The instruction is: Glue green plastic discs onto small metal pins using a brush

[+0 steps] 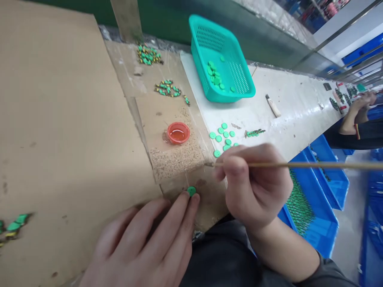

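Note:
My right hand (254, 187) is closed in a pinch around a thin wooden stick (311, 165). The dark tip of the stick points left, over the edge of a speckled cardboard piece. Below it, my left hand (149, 239) holds a small green button-like disc (191, 191) against the work surface with its fingertips. The stick's tip is apart from this disc. A small red cup (178, 133) with liquid in it stands on the speckled cardboard (176, 161), beyond my left hand. More green discs (226, 134) lie loose just beyond my right hand.
A teal basket (223, 95) holding several green discs stands at the back. Small green-and-yellow pieces (149, 55) lie in piles on the cardboard. A white tube (273, 106) lies to the right. Blue bins (326, 235) stand below the table; a co-worker's arm (353, 115) is at far right.

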Available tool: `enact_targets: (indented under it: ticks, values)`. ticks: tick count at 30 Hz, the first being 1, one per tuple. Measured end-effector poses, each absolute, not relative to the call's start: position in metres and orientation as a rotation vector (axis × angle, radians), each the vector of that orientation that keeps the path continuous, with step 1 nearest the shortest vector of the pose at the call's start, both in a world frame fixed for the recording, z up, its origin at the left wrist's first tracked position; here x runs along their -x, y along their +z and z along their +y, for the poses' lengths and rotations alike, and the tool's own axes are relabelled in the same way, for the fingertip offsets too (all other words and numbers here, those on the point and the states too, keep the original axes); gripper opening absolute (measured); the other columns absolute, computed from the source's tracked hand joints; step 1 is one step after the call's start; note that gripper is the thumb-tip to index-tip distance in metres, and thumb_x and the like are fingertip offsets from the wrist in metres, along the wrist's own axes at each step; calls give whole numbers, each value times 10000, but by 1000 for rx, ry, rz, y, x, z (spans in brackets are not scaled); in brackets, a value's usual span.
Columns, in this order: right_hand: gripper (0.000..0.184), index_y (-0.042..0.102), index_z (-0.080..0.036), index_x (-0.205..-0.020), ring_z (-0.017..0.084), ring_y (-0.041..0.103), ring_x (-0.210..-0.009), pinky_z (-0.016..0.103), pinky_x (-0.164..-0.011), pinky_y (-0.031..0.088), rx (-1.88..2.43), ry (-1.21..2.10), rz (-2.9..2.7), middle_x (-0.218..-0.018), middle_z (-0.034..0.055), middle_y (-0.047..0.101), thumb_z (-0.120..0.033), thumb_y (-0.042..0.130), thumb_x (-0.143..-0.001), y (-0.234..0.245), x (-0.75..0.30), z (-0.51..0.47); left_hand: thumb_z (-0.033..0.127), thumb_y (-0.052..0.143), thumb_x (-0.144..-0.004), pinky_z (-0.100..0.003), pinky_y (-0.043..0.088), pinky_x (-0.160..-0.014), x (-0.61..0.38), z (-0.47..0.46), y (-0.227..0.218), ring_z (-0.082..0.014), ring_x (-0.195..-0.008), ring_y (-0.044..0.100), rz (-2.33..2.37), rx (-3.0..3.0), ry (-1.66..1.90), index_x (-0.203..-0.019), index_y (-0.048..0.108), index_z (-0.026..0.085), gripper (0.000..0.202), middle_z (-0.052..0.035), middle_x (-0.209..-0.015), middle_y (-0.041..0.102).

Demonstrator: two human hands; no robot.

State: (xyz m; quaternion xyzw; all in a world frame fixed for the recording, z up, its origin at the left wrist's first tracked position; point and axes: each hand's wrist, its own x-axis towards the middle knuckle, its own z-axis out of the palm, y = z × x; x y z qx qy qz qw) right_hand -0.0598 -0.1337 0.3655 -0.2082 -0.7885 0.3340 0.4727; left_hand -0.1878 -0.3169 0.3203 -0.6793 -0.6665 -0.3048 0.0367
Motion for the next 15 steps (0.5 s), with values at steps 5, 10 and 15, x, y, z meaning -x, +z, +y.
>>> enact_targets:
  ticks: [5, 10, 15]
  values:
    - [326, 590, -243, -868, 73, 540, -623, 259, -603, 465, 485, 766, -2027, -759, -73, 582, -300, 701, -1169, 382, 106, -100, 315, 618, -1125, -462, 445, -936, 187, -310, 319, -247, -1157, 695, -2008, 2026, -956, -1460, 784, 247, 380, 11, -1312, 881]
    - [413, 513, -237, -811, 54, 513, -611, 222, -597, 442, 487, 751, -2129, -755, -81, 580, -335, 691, -1171, 372, 122, -88, 290, 652, -1095, -458, 432, -923, 184, -310, 310, -245, -1108, 685, -1991, 1942, -1022, -1425, 809, 252, 368, 2, -1290, 884]
    - [373, 549, -235, -831, 58, 566, -650, 203, -660, 501, 452, 728, -2177, -801, -73, 652, -302, 687, -1171, 367, 122, -89, 286, 633, -1104, -461, 433, -933, 183, -310, 307, -248, -1132, 686, -1990, 1940, -1029, -1413, 810, 250, 358, 1, -1315, 880]
